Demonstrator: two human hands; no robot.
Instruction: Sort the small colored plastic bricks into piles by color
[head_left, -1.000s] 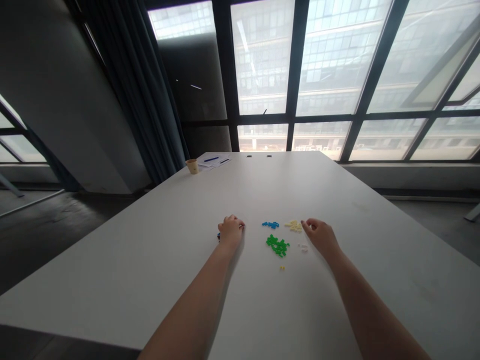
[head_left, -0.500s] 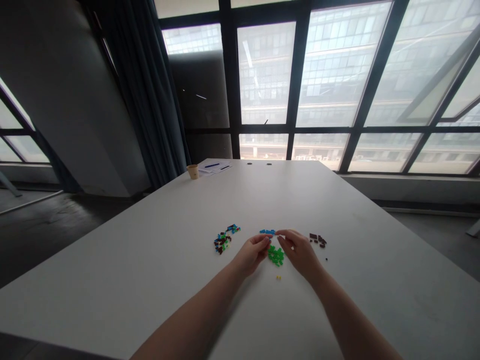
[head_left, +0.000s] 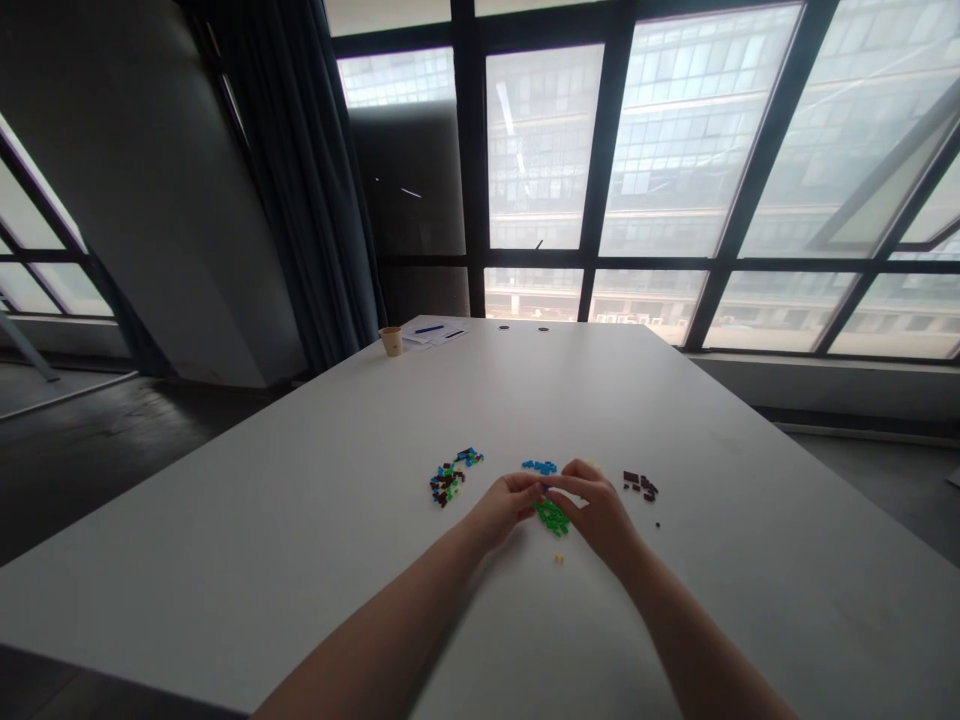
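My left hand point(head_left: 507, 508) is closed, its thumb and fingers pinching a small blue toy brick point(head_left: 545, 487), mostly covered by fingertips. From the other side, my right hand point(head_left: 600, 508) meets it with thumb and index finger on the same piece. Right under the fingertips lies a pile of green bricks point(head_left: 553, 518), partly hidden by my hands. Just beyond them is a small group of blue bricks point(head_left: 538, 467). Two or so tiny yellow pieces point(head_left: 559, 559) rest nearer to me.
On the white table point(head_left: 360, 590), a mixed pile of bricks point(head_left: 448, 484) lies left of my hands. Brown bricks point(head_left: 640, 485) and a tiny dark piece point(head_left: 658, 525) lie to the right. A paper cup point(head_left: 391, 342) and papers point(head_left: 429, 332) with pens sit at the far left corner.
My right hand's fingertips have come down and left to meet those of my left hand at the blue brick. The whole view has shifted slightly.
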